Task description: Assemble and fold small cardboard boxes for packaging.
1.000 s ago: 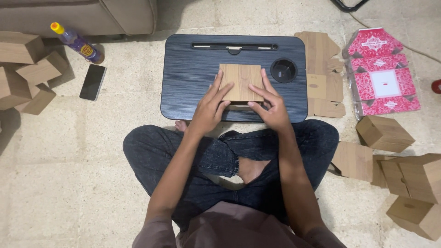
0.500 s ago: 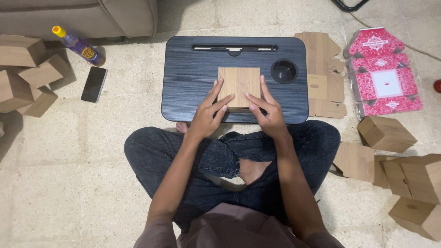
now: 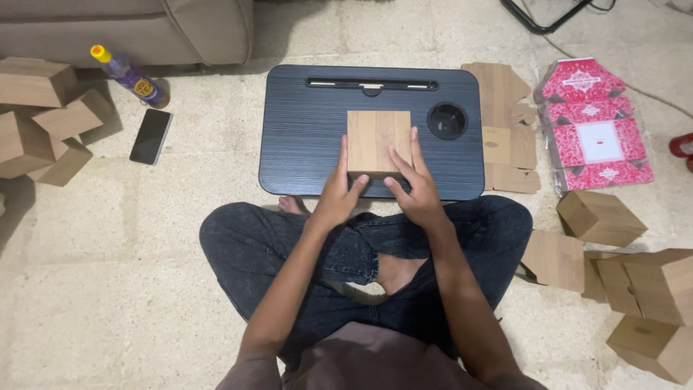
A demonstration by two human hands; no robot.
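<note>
A small brown cardboard box (image 3: 378,141) with a wood-grain look sits closed on the black lap desk (image 3: 303,137) in front of my crossed legs. My left hand (image 3: 337,191) holds its left and near side, fingers up along the edge. My right hand (image 3: 413,188) grips its right near corner, fingers resting on the top face. Both hands are on the box together.
Folded brown boxes (image 3: 43,115) are piled at the left by a phone (image 3: 151,136) and a purple bottle (image 3: 130,76). Flat cardboard blanks (image 3: 505,137) and red patterned sheets (image 3: 592,123) lie right of the desk. More brown boxes (image 3: 642,282) sit at the right.
The box's top flap has been pressed down, so the box now sits squarer and closed. My hands have slid a little toward me along its near edge.
</note>
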